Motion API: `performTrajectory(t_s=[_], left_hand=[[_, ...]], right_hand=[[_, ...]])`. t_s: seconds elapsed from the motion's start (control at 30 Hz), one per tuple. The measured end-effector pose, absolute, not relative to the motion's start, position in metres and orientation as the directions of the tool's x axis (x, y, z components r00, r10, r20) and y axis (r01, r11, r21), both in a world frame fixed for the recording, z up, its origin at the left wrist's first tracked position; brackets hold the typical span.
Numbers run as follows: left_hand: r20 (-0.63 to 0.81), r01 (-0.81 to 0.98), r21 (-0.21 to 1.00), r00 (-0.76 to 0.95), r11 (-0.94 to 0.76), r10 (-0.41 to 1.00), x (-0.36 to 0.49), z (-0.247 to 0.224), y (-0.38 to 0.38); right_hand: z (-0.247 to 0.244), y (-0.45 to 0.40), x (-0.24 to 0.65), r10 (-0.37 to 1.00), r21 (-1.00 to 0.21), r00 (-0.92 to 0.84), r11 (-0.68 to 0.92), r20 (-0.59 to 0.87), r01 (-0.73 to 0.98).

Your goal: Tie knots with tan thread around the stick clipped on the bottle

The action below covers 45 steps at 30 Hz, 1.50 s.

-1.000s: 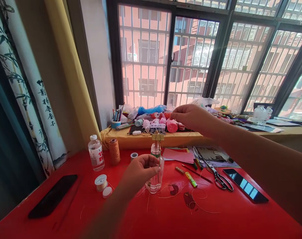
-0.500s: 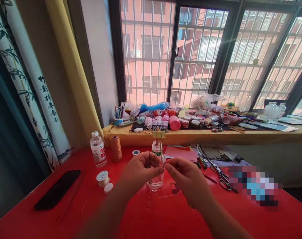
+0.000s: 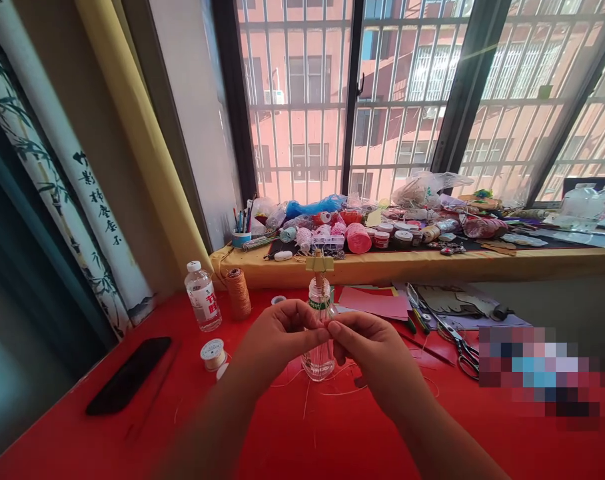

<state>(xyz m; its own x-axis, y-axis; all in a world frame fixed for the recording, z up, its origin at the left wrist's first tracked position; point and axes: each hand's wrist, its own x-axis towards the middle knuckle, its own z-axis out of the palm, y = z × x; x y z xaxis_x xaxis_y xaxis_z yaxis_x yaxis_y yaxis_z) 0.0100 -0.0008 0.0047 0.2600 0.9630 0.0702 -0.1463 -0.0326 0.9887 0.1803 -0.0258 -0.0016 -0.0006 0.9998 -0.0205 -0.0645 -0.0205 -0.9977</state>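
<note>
My left hand [image 3: 290, 333] and my right hand [image 3: 367, 340] meet in front of a clear glass bottle [image 3: 319, 370], thumbs and forefingers pinched together. Fine thread runs between the pinched fingertips, though its exact path there is too small to make out. A yellow binder clip [image 3: 320, 264] grips a brown stick that stands up out of the bottle's neck, and thin strands hang from it toward my fingers. Loose pale thread [image 3: 306, 400] trails over the red tabletop [image 3: 282, 440] beneath my hands. The lower fingers of both hands are curled.
Left of my hands are a thread spool [image 3: 213, 355], a black phone [image 3: 129, 375], a plastic bottle [image 3: 202, 300] and an orange cord cone [image 3: 238, 293]. Scissors [image 3: 465, 353] and coloured paper [image 3: 375, 303] lie to the right. Craft supplies crowd the sill [image 3: 407, 265] behind.
My fingertips have come together, where a small gap separated them before. The right hand's lower fingers now curl beside the bottle. The whole view has shifted slightly.
</note>
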Motion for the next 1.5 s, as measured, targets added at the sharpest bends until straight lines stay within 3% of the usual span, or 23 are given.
performTrajectory(t_s=[0.27,0.57,1.0,1.17,1.5], left_hand=[[0.033,-0.132,0.991,0.313,0.009,0.949,0.007,0.005,0.002],[0.065,0.006,0.998,0.204,-0.068,0.977,0.007,0.01,-0.001],[0.104,0.007,0.994,0.227,-0.108,0.968,0.009,0.007,-0.001],[0.114,0.083,0.988,0.159,-0.128,0.981,0.011,0.007,-0.004],[0.092,0.137,0.983,0.186,-0.118,0.978,0.009,0.004,-0.002]], right_hand=[[-0.014,-0.015,0.182,0.999,-0.994,-0.049,0.011,0.017,-0.105],[-0.008,-0.023,0.179,0.997,-0.989,-0.029,0.065,0.07,-0.13],[-0.013,-0.019,0.18,0.997,-0.996,-0.005,0.078,0.078,-0.042],[-0.014,-0.02,0.181,0.996,-0.996,0.001,0.087,0.087,-0.003],[-0.018,-0.016,0.18,0.996,-0.996,0.012,0.09,0.09,-0.004]])
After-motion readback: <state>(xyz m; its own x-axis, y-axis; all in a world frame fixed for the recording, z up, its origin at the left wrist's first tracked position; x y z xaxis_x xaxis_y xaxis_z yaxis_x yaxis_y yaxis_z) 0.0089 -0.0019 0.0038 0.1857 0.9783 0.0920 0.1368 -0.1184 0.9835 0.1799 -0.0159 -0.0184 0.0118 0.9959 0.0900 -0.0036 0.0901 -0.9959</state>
